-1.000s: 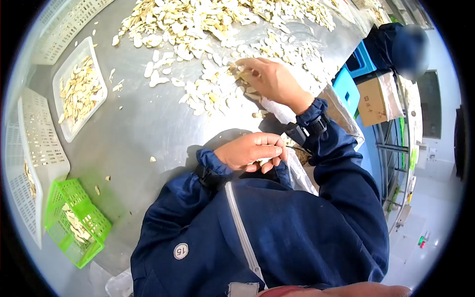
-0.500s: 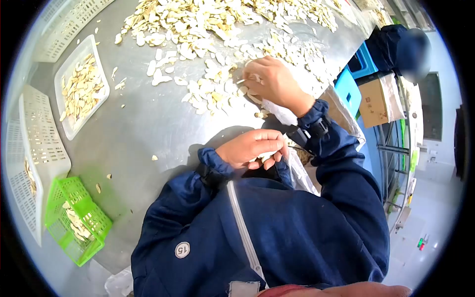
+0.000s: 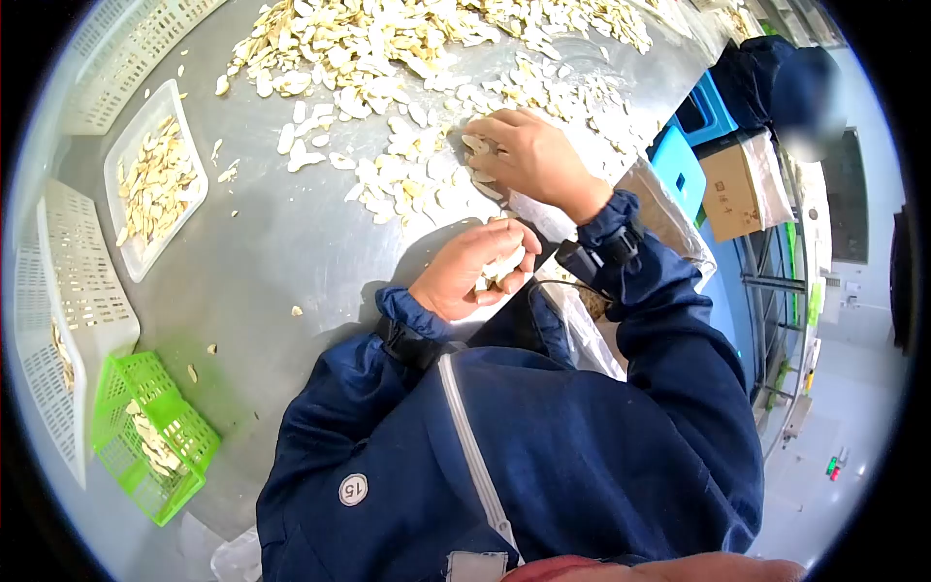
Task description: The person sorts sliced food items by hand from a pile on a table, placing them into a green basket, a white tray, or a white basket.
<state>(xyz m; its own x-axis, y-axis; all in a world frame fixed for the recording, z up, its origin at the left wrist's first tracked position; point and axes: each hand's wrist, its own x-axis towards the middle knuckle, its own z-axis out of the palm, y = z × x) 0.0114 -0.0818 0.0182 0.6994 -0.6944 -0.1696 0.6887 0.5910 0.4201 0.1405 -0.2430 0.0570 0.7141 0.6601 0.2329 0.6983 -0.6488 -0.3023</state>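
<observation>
My left hand (image 3: 470,267) is cupped at the table edge, its fingers curled round several pale dried slices (image 3: 499,267). Their exact kind I cannot make out. Farther forward and to the right, my right hand (image 3: 533,163) is low over the loose slices (image 3: 417,184) spread on the metal table (image 3: 291,213). Its fingers are bent, with one pale slice (image 3: 474,144) at the fingertips; the palm side is hidden. Beyond both hands lies a large heap of similar slices (image 3: 359,48).
At left stand a white tray (image 3: 194,145) of slices, white perforated baskets (image 3: 92,262) and a green basket (image 3: 175,407). An open bag (image 3: 592,339) hangs by the table edge. At right are blue bins (image 3: 679,175), a cardboard box (image 3: 732,199) and another person (image 3: 766,87).
My left hand has moved forward and slightly left, turning so that its slices show more. The right hand stays over the slices, its fingers lower and more stretched out.
</observation>
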